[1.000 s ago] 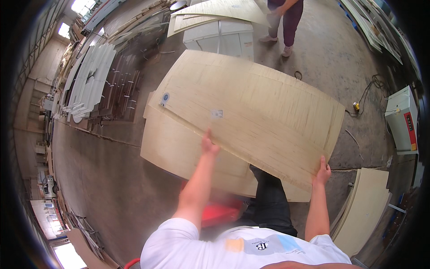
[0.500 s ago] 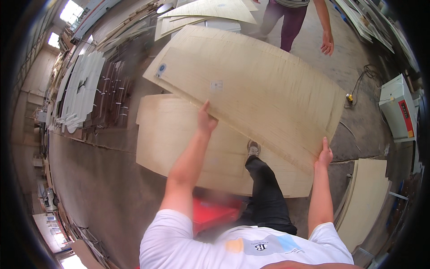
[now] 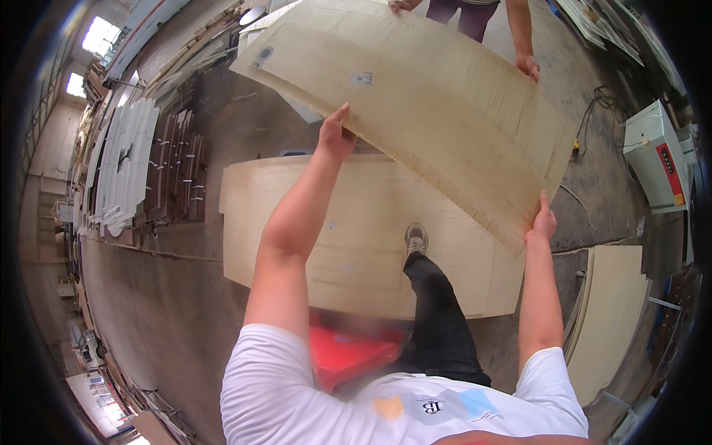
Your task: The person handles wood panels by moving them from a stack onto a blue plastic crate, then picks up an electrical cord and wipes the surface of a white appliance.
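A large pale plywood sheet [image 3: 437, 111], with a round mark and a small label, is held tilted in the air. My left hand [image 3: 337, 135] grips its near edge, thumb on top and fingers underneath. At its near right corner my right hand [image 3: 542, 219] is closed on the edge. Across from me a co-worker's hand [image 3: 528, 67] touches the far right edge, and their other hand [image 3: 404, 5] is at the far edge. Below lies another plywood sheet [image 3: 282, 230], and my shoe [image 3: 416, 239] is over it. The sheet's underside is hidden.
Behind my leg is a red plastic-looking object [image 3: 348, 354], partly hidden. Curved wood panels [image 3: 608, 319] lie at right, near a white cabinet [image 3: 653, 156] and a cable [image 3: 599, 100]. White panels [image 3: 122, 163] and dark strips [image 3: 178, 163] are stacked at left.
The held sheet has moved up and away from me, uncovering more of the lower sheet. My arms have stretched forward with it. The co-worker's hands have come to its far edge.
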The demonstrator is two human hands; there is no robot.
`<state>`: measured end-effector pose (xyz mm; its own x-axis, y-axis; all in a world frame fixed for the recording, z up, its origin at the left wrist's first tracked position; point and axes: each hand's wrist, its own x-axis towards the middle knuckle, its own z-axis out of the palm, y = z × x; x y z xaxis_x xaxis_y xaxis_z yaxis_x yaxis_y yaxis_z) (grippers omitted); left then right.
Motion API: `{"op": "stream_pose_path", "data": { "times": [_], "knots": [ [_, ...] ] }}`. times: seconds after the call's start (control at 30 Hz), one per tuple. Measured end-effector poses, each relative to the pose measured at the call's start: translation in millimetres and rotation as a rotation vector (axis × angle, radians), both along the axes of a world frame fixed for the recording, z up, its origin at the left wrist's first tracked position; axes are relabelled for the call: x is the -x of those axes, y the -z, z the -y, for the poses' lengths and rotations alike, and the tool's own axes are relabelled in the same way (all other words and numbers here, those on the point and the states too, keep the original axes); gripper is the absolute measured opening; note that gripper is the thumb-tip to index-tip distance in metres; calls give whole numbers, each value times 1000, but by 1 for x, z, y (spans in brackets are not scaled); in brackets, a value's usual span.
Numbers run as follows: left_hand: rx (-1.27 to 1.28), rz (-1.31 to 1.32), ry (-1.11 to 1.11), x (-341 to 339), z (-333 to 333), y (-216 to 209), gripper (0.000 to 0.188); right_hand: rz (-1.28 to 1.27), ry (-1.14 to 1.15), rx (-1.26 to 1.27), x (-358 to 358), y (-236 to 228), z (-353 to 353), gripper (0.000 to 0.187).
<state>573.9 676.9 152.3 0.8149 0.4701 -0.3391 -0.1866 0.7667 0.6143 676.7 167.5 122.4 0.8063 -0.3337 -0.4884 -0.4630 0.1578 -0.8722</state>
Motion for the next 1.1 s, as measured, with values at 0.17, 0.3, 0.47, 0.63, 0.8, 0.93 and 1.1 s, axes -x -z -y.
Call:
{"op": "stream_pose_path", "data": {
  "times": [0.17,0.3,0.47,0.63,0.8,0.93,1.1],
  "knots": [
    [-18,86,-97,-26,-8,-28,30,-78,-137,-320,-34,-30,-34,51],
    [-109,274,36,-20,16,-36,35,-39,-370,-557,-96,-53,-66,42],
    [-27,144,303,68,139,27,34,49,-509,-588,-121,-59,-86,28],
    [42,-484,322,304,289,200,20,-83,-1004,-534,3,16,-83,29],
    [283,-888,197,530,414,263,21,-488,-881,126,178,102,35,40],
    [27,-952,381,615,435,292,19,-588,-827,221,261,122,121,50],
    [35,-1107,308,595,423,327,20,-298,-946,465,287,92,138,36]
  ]
}}
